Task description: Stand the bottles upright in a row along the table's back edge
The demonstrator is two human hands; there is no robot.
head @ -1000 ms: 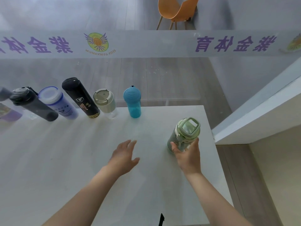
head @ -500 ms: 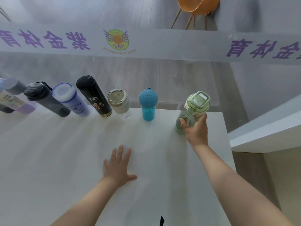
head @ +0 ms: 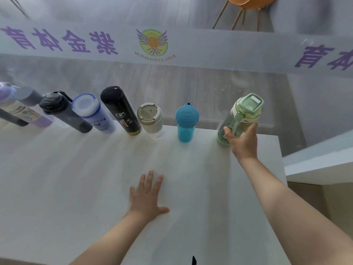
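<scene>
The left hand lies flat on the table, fingers straight and spread, holding nothing; it is best kept there as a brace. The right hand grips the green bottle round its middle, at the back edge just right of the blue cup. To finish well, I judge it should seat the base flat, level with the row, leave a gap like the others, then loosen the fingers slowly. Along the edge stand a purple bottle, grey bottle, lilac bottle, black flask and beige cup; all are capped, contents unseen.
</scene>
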